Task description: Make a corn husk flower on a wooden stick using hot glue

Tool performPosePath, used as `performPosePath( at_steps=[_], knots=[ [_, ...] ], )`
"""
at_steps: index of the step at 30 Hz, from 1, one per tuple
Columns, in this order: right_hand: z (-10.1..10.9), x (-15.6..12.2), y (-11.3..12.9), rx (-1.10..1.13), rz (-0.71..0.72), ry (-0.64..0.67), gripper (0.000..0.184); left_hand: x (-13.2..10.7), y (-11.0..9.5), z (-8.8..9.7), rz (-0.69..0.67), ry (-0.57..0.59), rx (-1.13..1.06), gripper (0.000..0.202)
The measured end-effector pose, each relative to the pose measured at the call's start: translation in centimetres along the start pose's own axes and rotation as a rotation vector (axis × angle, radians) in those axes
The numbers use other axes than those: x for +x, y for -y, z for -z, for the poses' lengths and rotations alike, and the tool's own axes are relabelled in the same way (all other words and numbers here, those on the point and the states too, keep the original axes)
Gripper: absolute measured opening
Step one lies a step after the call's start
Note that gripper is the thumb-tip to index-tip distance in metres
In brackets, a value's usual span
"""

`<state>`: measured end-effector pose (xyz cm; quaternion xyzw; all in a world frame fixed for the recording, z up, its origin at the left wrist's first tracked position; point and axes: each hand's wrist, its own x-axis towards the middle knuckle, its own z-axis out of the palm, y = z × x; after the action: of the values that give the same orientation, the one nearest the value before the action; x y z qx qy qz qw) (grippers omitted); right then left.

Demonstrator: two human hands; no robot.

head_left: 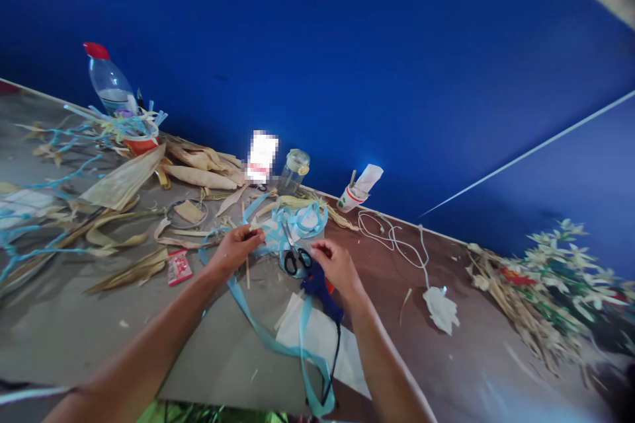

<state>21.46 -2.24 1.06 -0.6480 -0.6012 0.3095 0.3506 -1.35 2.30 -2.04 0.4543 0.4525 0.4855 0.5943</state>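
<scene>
My left hand (237, 250) is closed, thumb and forefinger pinching a small pale piece (256, 227) that looks like corn husk. To its right, my right hand (337, 263) has its fingertips pressed together; whatever they hold is too small to make out. Black-handled scissors (297, 260) lie between the hands, blades pointing away. A blue glue gun (320, 291) rests under my right hand, its black cord trailing toward me. Light blue ribbon (258, 327) loops across the table's front, and more lies heaped around a ribbon roll (308, 217) beyond the scissors.
Dried corn husks (198, 168), a red-capped bottle (112, 82) and blue-wrapped stems (64, 178) occupy the left. A lidded jar (295, 168), bright screen (262, 157) and paper cup (351, 198) stand by the blue wall. White cable (397, 238) and husk flowers (565, 264) lie right.
</scene>
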Motion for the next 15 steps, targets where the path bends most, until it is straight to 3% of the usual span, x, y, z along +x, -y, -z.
performPosePath(
  at_steps=[4, 8, 12, 15],
  knots=[
    [1.4, -2.4, -1.1, -0.342, -0.064, 0.093, 0.021, -0.1, 0.0, 0.0, -0.002, -0.012, 0.001, 0.031],
    [1.6, -4.2, -1.8, -0.393, -0.016, 0.060, 0.021, -0.3, -0.1, -0.1, -0.011, -0.025, -0.005, 0.032],
    [1.0, -3.8, -1.3, -0.404, 0.035, 0.009, 0.018, -0.3, -0.1, -0.1, -0.014, -0.036, 0.009, 0.034],
    [-0.6, -2.4, -0.1, -0.563, 0.016, 0.048, 0.023, -0.2, 0.2, -0.1, -0.022, -0.037, 0.013, 0.035]
  ],
)
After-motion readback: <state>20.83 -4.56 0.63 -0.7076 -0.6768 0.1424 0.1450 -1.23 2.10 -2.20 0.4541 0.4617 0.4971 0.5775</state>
